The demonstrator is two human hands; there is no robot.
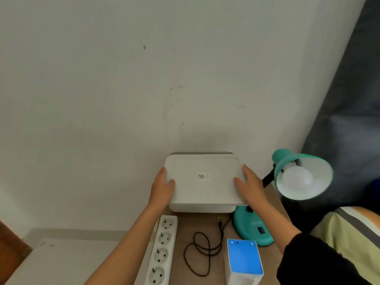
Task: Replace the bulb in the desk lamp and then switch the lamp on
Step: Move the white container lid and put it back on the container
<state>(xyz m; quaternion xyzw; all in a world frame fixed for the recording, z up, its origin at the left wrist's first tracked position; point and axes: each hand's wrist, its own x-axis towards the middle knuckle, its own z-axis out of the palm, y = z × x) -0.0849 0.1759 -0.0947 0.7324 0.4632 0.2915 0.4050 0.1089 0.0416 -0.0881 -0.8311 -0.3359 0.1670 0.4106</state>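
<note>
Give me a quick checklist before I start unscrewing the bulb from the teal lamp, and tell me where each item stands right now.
1. Hands free: not ok. The left hand and right hand both have a grip on the white rectangular plastic box.
2. Lamp unplugged: ok. The black cord's plug lies loose on the wooden table, and no socket in view on the white power strip is occupied.
3. Old bulb reachable: ok. The white round bulb shows in the open teal lamp shade.
4. Replacement at hand: cannot tell. The blue and white carton stands nearby, contents hidden.
5. Switch off: cannot tell. The rocker on the teal lamp base is too small.
</note>
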